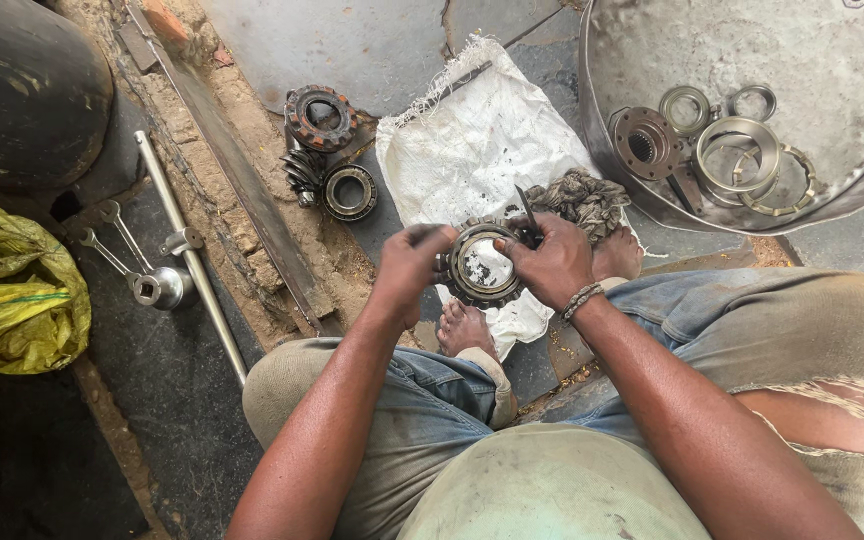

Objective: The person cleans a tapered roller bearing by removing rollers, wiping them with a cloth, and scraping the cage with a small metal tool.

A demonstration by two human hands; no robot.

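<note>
We see two packages, no labels, signs or screens. A white woven sack (472,150) lies flat on the ground at centre, roughly rectangular, crumpled, with a frayed top edge; its lower part runs under the hands and a bare foot. A yellow plastic bag (12,290) sits at the left edge, bunched and wrinkled, with a green patch low on its left side. We can't make out what's inside the bag. They lie well apart.

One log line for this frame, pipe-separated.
left hand: grips gear ring | right hand: holds ring plus thin tool | below: white sack | nearby: metal basin with rings, wrenches
</note>
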